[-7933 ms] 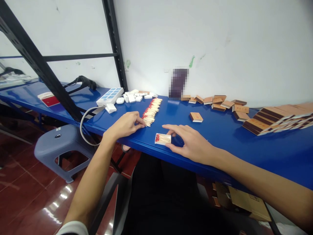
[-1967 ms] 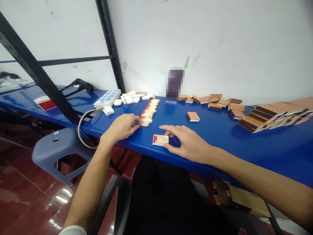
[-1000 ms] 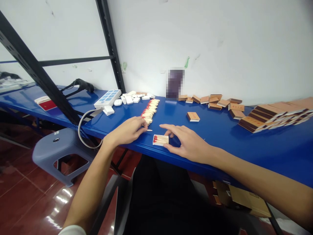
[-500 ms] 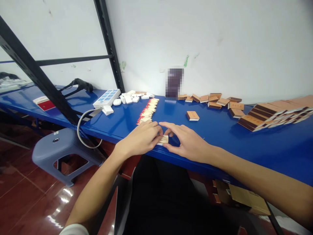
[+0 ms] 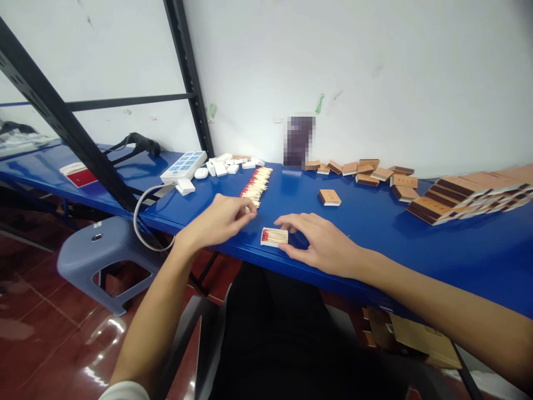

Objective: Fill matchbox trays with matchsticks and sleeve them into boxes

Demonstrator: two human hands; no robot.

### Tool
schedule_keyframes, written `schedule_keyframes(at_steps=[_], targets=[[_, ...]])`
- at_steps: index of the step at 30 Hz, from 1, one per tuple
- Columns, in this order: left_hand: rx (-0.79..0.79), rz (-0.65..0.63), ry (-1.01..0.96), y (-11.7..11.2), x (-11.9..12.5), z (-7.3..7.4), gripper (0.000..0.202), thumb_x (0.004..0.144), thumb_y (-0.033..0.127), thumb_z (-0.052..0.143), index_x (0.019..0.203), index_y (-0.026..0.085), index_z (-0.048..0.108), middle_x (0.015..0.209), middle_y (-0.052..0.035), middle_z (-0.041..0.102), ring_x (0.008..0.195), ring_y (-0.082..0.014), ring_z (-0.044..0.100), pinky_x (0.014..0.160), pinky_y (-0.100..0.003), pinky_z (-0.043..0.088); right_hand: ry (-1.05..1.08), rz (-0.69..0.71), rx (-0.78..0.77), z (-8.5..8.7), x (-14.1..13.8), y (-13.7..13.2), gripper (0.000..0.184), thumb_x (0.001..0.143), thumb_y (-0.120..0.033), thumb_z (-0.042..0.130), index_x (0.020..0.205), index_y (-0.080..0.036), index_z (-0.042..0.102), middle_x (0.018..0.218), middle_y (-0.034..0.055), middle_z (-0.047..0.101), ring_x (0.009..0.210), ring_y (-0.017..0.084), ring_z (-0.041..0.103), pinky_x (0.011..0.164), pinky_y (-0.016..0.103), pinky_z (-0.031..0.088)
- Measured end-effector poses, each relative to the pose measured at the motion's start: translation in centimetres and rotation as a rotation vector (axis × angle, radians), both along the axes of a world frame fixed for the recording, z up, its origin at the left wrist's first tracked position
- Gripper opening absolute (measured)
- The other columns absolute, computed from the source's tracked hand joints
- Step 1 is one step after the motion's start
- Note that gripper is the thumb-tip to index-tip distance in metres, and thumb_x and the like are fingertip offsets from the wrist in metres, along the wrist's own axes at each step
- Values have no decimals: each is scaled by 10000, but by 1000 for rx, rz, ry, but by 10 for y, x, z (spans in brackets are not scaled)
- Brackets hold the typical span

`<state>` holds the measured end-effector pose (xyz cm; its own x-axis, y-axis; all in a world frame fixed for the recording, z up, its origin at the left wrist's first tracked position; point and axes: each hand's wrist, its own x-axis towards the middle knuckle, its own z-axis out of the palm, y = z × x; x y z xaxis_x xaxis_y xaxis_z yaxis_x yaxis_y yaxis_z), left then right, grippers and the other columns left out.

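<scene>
An open white matchbox tray (image 5: pixel 273 236), part filled with red-tipped matches, lies near the front edge of the blue table (image 5: pixel 375 233). My right hand (image 5: pixel 320 243) rests beside it, thumb and fingers touching its right end and steadying it. My left hand (image 5: pixel 219 220) lies to the tray's left, fingers curled, fingertips at the near end of a long row of loose matches (image 5: pixel 256 186). What its fingertips pinch, if anything, is hidden.
A single closed matchbox (image 5: pixel 330 197) lies mid-table. More matchboxes (image 5: pixel 366 172) sit by the wall, and flat sleeves (image 5: pixel 466 197) are stacked at the right. White trays (image 5: pixel 231 164) and a power strip (image 5: pixel 183 165) lie at the left. A grey stool (image 5: pixel 100 250) stands below.
My left hand carried matches from the row to the tray half a second ago, then drew back left to the row's near end. My right hand stayed on the tray.
</scene>
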<state>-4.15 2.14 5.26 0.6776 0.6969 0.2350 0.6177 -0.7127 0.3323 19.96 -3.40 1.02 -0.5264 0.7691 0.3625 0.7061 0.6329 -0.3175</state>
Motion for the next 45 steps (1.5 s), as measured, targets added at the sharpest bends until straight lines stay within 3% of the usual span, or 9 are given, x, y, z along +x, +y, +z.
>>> schedule_keyframes(at_steps=[3,5,12,18,25,30,39,45], targets=[[36,184,40,14,-18,-4,204,928,298,515,916,182,682,630,24,624,577,-135,550,618,-261,368,-29,41,0,1,0,-1,373,948,-301,533,1311,-218,561,1169,90,675,1010,247,626,885,438,487],[11,218,47,24,-26,-9,186,906,301,541,908,187,688,615,27,618,564,-134,550,597,-257,364,-62,73,-4,3,0,-1,415,974,-285,487,1384,-234,527,1162,96,654,1020,246,609,889,438,484],[11,105,40,38,-23,-22,165,901,305,569,939,193,684,627,34,584,571,-124,512,619,-254,360,-141,120,8,3,0,-2,386,1023,-289,379,1334,-262,605,1141,116,591,951,234,572,839,430,473],[51,113,76,36,-16,-22,175,915,282,547,893,182,688,686,-2,603,618,-145,517,641,-273,347,-105,124,-20,3,2,-1,402,1016,-317,397,1372,-236,565,1167,118,605,1003,244,573,882,446,468],[47,119,118,34,-13,-23,189,942,251,473,802,188,584,787,-36,625,696,-181,550,665,-295,360,-93,115,-32,5,1,-2,396,1004,-320,409,1364,-230,550,1182,113,636,1019,257,592,890,461,476],[46,105,145,32,-13,-26,183,955,233,436,827,186,558,887,-62,626,810,-211,576,731,-324,396,-75,63,-16,2,1,-2,466,998,-352,429,1442,-213,443,1221,119,645,1042,271,600,900,481,480],[29,0,90,4,-1,-12,158,996,225,369,910,189,496,933,-44,607,846,-193,569,758,-312,416,-20,8,-25,1,0,-1,593,964,-364,495,1512,-239,307,1120,90,683,945,257,633,845,454,495],[127,114,190,8,-7,-9,189,983,252,403,906,185,562,949,-66,607,887,-223,585,761,-330,415,-25,8,-24,2,-1,-2,584,958,-349,501,1504,-243,324,1115,91,685,963,263,636,850,455,498]])
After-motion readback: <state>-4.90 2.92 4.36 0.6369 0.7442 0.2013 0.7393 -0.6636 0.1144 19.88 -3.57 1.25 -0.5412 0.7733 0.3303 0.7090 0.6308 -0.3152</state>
